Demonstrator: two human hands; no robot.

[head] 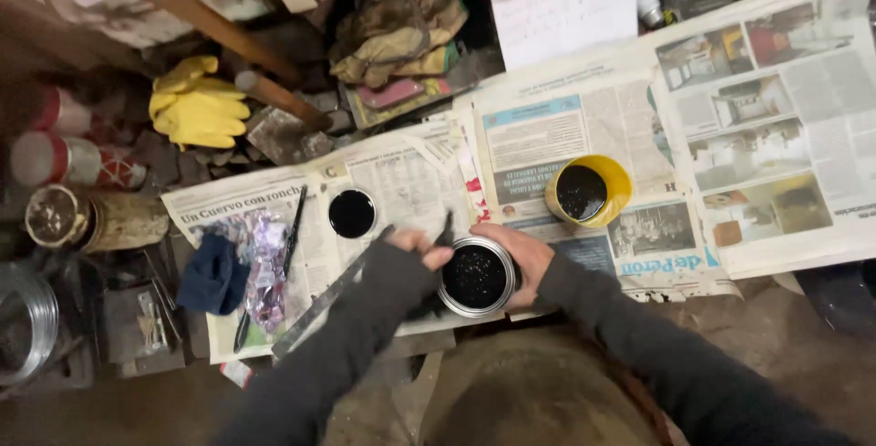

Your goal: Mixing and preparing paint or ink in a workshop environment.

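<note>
My right hand (522, 260) grips the side of a round metal tin (474, 276) filled with black, speckled liquid, standing on newspaper (411, 181) near the front edge. My left hand (416, 247) is at the tin's left rim, fingers closed on a thin dark stick-like tool (446, 227) that points up and away; its tip is hard to make out. Both arms wear dark grey sleeves. Just left lies a round lid (351, 213), black inside. Behind the tin stands a yellow can (584, 192) of black liquid.
A long flat metal strip (319, 305), a thin dark brush (294, 227), a blue cloth (212, 274) and a crumpled purple wrapper (267, 264) lie at left. Yellow gloves (196, 104), wooden handles (214, 26), rags (397, 31) and jars (64, 159) crowd the back left. More newspaper (776, 127) spreads right.
</note>
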